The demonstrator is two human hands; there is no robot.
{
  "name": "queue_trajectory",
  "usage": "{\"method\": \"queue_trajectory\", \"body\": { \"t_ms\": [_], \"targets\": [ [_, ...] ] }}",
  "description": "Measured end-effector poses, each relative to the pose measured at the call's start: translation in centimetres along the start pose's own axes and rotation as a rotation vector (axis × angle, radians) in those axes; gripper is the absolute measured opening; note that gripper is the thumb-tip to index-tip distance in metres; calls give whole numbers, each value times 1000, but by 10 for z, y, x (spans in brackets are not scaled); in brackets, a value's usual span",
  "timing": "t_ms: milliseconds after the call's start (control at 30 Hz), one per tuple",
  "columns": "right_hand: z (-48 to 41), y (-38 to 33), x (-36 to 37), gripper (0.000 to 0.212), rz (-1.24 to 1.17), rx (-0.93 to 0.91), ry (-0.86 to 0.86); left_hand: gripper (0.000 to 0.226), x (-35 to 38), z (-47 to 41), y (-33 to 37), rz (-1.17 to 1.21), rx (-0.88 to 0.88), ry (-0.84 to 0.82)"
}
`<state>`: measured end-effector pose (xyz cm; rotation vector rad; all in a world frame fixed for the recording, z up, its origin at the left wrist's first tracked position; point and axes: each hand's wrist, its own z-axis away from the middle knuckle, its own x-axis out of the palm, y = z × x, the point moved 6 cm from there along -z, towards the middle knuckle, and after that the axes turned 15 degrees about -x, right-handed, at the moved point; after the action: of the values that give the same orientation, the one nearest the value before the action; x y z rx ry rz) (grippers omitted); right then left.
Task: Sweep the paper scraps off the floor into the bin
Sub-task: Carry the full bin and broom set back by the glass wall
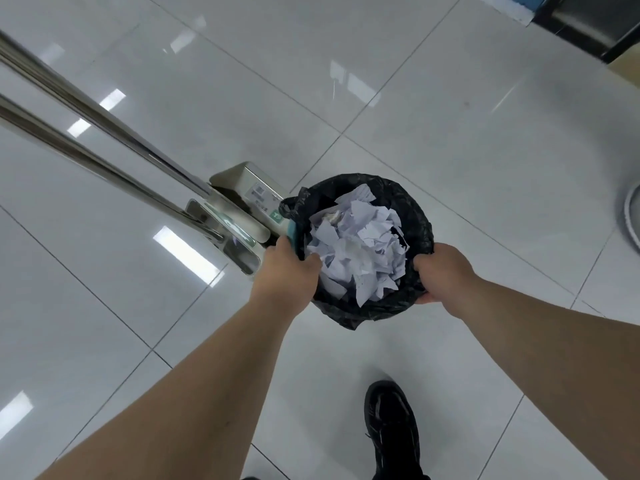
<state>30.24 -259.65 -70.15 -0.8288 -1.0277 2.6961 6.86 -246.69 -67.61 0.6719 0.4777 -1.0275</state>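
A small round bin [420, 220] lined with a black plastic bag sits in the middle of the view, over the white tiled floor. Torn white paper scraps [360, 244] fill it to the rim. My left hand [287, 268] grips the bin's left rim, fingers curled over the bag and a teal edge. My right hand [441, 271] grips the right rim over the bag. No scraps show on the floor around the bin.
Just left of the bin stand a broom and dustpan set [239, 216], their two metal handles [86, 133] running up to the left edge. My black shoe [393, 431] is at the bottom. A dark cabinet [588, 22] is top right, a grey round object [632, 216] at the right edge.
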Motion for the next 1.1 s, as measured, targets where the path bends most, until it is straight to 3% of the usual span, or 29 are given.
{"method": "queue_trajectory", "body": {
  "t_ms": [167,367,500,733,900,1100],
  "targets": [
    [53,-60,-43,22,-32,7,22,29,-68,63,30,-14,68,-57],
    [108,-159,-100,22,-55,-65,57,20,-169,141,77,38,85,2],
    [145,-223,-140,17,-86,-127,81,51,-233,218,86,126,97,17],
    [244,-341,-191,11,-132,-212,48,50,-364,354,99,103,158,280],
    [308,-397,-199,7,-176,-249,23,52,-431,409,74,148,51,436],
    [330,-422,-179,12,-232,-190,17,52,-455,389,17,208,-189,343]
  ]
}}
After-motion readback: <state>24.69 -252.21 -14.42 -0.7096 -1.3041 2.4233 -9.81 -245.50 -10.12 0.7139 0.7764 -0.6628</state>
